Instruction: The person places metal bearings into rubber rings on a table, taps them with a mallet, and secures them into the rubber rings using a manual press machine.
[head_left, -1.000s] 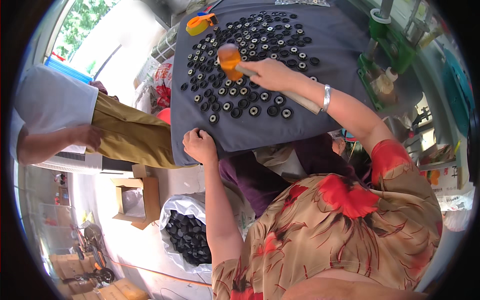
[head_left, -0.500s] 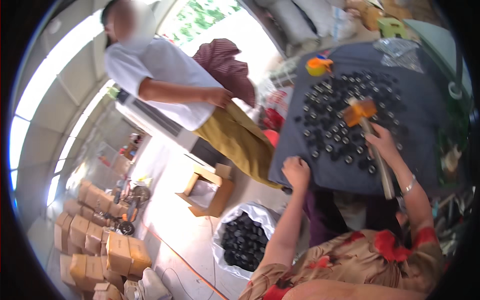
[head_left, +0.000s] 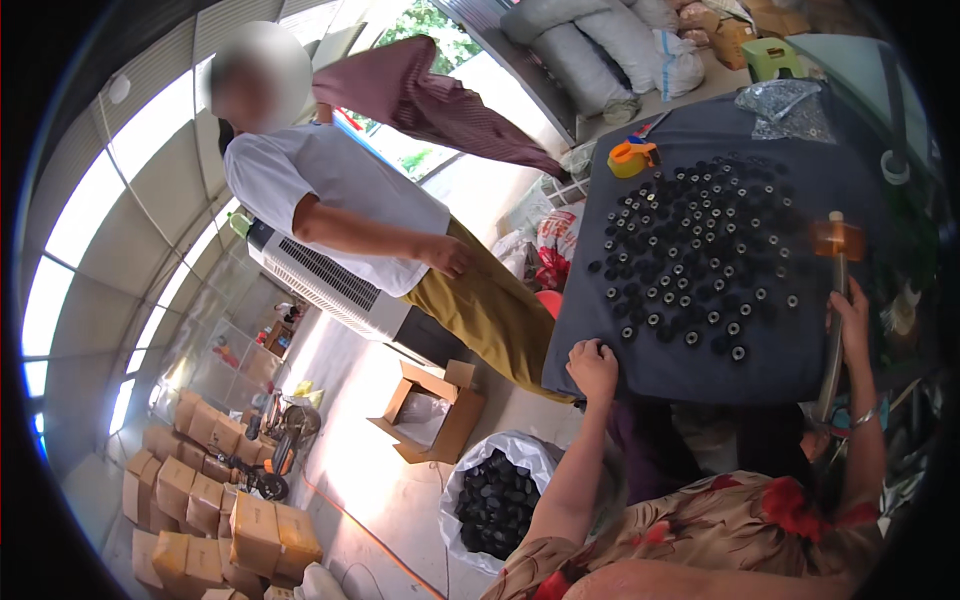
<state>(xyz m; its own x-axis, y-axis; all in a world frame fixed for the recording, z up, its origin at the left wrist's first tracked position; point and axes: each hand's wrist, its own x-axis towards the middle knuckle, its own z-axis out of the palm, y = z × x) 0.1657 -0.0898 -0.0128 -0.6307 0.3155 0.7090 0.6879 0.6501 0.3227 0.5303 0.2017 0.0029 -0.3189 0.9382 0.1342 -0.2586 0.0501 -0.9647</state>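
Observation:
My right hand [head_left: 852,312] grips the light handle of a mallet [head_left: 838,240] with an amber-orange head. It is held upright over the right side of the table. My left hand [head_left: 593,370] rests at the table's front left edge with its fingers curled in. A small dark spot shows at those fingers, too small to make out. Between the hands and beyond them, many small round black parts [head_left: 690,338] are spread over the dark grey cloth [head_left: 640,385]. Several show a shiny metal ring in the middle.
An orange-and-yellow tape dispenser [head_left: 630,158] and a clear bag of small metal pieces [head_left: 790,108] lie at the table's far side. Left of me stand a white sack of black parts [head_left: 497,500] and an open carton [head_left: 428,408]. A person [head_left: 345,200] stands beyond.
My right hand has swung the mallet from above the middle of the black parts to the table's right side. My left hand stays at the edge. The standing person's dark red cloth has spread out.

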